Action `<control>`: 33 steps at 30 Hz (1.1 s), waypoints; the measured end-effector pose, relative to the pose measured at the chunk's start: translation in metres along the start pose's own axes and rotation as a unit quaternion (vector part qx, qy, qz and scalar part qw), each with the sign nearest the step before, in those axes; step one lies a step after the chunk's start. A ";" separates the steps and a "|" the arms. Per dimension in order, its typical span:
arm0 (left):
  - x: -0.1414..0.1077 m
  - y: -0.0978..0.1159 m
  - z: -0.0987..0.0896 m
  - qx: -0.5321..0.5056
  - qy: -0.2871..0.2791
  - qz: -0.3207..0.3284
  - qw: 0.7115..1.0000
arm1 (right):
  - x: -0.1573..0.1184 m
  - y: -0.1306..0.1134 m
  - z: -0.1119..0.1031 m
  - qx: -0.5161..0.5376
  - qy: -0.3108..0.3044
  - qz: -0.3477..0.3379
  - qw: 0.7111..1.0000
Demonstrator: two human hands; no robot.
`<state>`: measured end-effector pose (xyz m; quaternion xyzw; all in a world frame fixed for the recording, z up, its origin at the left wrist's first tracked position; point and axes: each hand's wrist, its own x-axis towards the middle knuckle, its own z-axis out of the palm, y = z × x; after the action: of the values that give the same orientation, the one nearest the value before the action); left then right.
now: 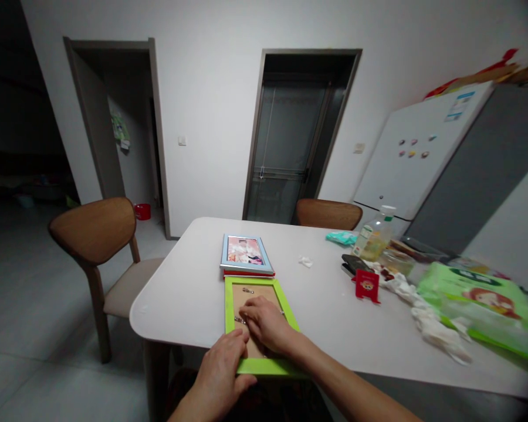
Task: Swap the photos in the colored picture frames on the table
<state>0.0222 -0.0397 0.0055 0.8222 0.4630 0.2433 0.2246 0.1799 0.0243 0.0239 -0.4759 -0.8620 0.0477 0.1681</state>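
A lime-green picture frame [231,302] lies face down at the table's near edge, its brown backing board [257,350] facing up. Gripping its near left corner is my left hand [222,366], thumb at the edge and fingers over the side. My right hand [268,322] rests over the board with its fingers closed, the fingertips at a small metal clip [240,320] on the left side. Another metal hanger [247,290] shows near the far edge. Beyond it, a light-blue picture frame [246,253] with a photo lies on a red-edged item [250,274].
On the white table [180,293] sit a crumpled tissue [305,261], a red card stand [367,285], a dark wallet-like item [354,264], a bottle [374,234], a teal packet [342,237] and a green tissue pack [479,299]. Wooden chairs [94,231] stand left and behind.
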 end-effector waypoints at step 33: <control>0.013 0.035 0.009 0.102 -0.085 0.016 0.991 | -0.018 0.070 -0.021 0.233 0.194 0.307 0.902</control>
<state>0.0559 -0.0459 0.0217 0.8659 0.4512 0.1281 0.1737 0.2517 0.0456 0.0226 -0.6638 -0.5880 0.2037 0.4150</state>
